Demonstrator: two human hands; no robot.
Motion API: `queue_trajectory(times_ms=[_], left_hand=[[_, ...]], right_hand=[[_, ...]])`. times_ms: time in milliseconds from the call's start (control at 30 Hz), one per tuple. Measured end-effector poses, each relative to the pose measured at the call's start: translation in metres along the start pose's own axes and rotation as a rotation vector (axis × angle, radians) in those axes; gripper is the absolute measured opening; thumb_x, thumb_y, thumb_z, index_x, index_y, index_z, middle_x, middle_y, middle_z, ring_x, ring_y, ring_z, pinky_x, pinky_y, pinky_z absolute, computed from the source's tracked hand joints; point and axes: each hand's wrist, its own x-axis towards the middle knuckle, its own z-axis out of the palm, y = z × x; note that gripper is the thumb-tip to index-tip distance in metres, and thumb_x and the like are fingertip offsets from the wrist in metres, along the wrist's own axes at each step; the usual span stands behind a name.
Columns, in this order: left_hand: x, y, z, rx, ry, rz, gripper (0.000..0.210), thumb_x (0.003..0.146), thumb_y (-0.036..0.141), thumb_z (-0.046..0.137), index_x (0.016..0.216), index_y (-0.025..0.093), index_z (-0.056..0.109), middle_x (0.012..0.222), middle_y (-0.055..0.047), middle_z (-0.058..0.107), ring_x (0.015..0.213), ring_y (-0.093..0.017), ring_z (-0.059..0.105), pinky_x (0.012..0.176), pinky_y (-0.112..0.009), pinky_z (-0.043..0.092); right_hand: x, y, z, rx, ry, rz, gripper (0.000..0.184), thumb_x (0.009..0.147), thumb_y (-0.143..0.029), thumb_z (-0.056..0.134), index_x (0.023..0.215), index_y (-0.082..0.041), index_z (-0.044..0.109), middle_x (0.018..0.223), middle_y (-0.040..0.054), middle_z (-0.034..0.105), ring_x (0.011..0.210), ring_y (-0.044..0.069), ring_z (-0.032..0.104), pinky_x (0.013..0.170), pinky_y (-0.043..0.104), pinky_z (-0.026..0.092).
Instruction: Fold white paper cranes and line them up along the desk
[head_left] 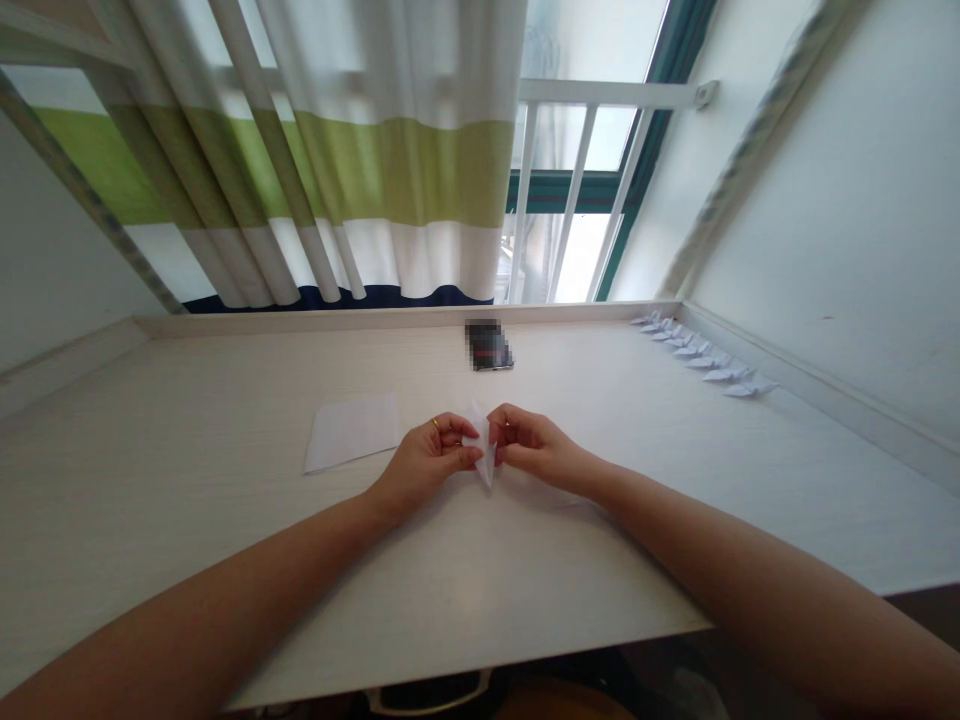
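Note:
Between my two hands, just above the middle of the desk, is a small folded piece of white paper (484,455), narrow and pointed at its top and bottom. My left hand (442,446), with a ring on one finger, pinches its left side between thumb and fingers. On the other side, my right hand (529,440) has its fingers closed on the paper's right edge. Left of my left hand lies a stack of flat white paper sheets (352,432).
A dark, blurred-out object (489,346), perhaps a phone, lies near the back edge of the white desk (225,420). Several folded white paper cranes (705,360) form a row at the back right. A curtain (405,170) and window railing (577,150) stand behind.

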Motion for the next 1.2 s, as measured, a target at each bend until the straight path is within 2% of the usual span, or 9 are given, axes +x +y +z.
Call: queue_trajectory(times_ms=[67,167,400,600,733,900,967,1033,1200], left_hand=[[0.0,0.0,0.001,-0.007,0.01,-0.006,0.025,0.061,0.022,0.069,0.079,0.014,0.052,0.068,0.002,0.063,0.068,-0.012,0.061,0.069,-0.028,0.048],[-0.001,0.002,0.001,0.002,0.044,-0.012,0.024,0.061,0.022,0.069,0.076,0.014,0.053,0.069,0.002,0.063,0.068,-0.011,0.06,0.068,-0.025,0.048],[0.0,0.006,0.0,0.029,0.127,-0.027,0.022,0.06,0.024,0.069,0.07,0.014,0.052,0.062,0.004,0.06,0.059,-0.006,0.056,0.062,-0.02,0.047],[-0.001,0.008,-0.001,0.002,0.135,-0.045,0.027,0.056,0.02,0.071,0.061,0.014,0.045,0.057,0.005,0.057,0.053,-0.007,0.055,0.055,-0.02,0.047],[-0.003,0.01,-0.001,-0.074,0.07,-0.035,0.018,0.061,0.014,0.064,0.074,0.015,0.052,0.066,0.002,0.061,0.063,-0.01,0.06,0.062,-0.024,0.049],[-0.005,0.011,-0.001,-0.088,0.048,-0.032,0.028,0.059,0.009,0.059,0.087,0.014,0.059,0.072,-0.001,0.063,0.068,-0.012,0.06,0.067,-0.025,0.047],[-0.005,0.012,-0.001,-0.085,0.061,-0.029,0.031,0.058,0.007,0.06,0.088,0.014,0.061,0.073,-0.001,0.063,0.067,-0.011,0.059,0.066,-0.024,0.047],[-0.005,0.012,-0.001,-0.086,0.074,-0.032,0.033,0.057,0.007,0.06,0.089,0.014,0.063,0.071,0.0,0.062,0.065,-0.01,0.057,0.066,-0.023,0.046],[-0.004,0.013,-0.002,-0.096,0.127,-0.041,0.033,0.057,0.007,0.061,0.089,0.015,0.065,0.059,0.005,0.054,0.057,-0.006,0.052,0.062,-0.019,0.046]], right_hand=[[0.001,-0.001,0.0,-0.004,0.011,0.049,0.006,0.07,-0.019,0.052,0.072,-0.017,0.046,0.062,-0.0029,0.051,0.058,0.009,0.049,0.056,0.023,0.038],[0.002,0.0,0.001,-0.059,0.09,0.139,0.014,0.073,-0.028,0.053,0.069,-0.016,0.046,0.059,-0.0028,0.051,0.055,0.01,0.051,0.055,0.024,0.039],[0.003,0.003,0.003,0.083,0.048,0.101,0.008,0.07,-0.019,0.055,0.071,-0.016,0.048,0.058,-0.0057,0.05,0.053,0.008,0.055,0.054,0.023,0.042],[0.001,0.0,0.005,0.179,0.033,0.1,0.005,0.069,-0.016,0.057,0.073,-0.014,0.054,0.061,-0.0043,0.054,0.055,0.007,0.055,0.057,0.022,0.042],[0.0,-0.004,0.005,0.239,0.069,0.086,0.006,0.067,-0.015,0.059,0.072,-0.013,0.055,0.063,-0.0034,0.056,0.055,0.008,0.056,0.058,0.023,0.043],[0.002,-0.002,0.003,0.236,0.1,0.06,0.006,0.068,-0.017,0.058,0.072,-0.014,0.055,0.062,-0.0035,0.054,0.054,0.008,0.056,0.057,0.024,0.044],[0.001,-0.001,0.003,0.152,0.106,0.028,0.005,0.071,-0.018,0.056,0.073,-0.015,0.054,0.063,-0.0028,0.054,0.055,0.009,0.055,0.056,0.025,0.045],[0.0,0.0,0.002,-0.066,0.141,-0.069,0.004,0.072,-0.019,0.053,0.074,-0.015,0.055,0.068,-0.0001,0.054,0.06,0.011,0.055,0.058,0.027,0.046],[-0.006,-0.007,0.0,-0.767,0.226,-0.487,0.013,0.078,-0.02,0.05,0.084,-0.017,0.061,0.102,0.0105,0.053,0.093,0.019,0.051,0.079,0.037,0.045]])
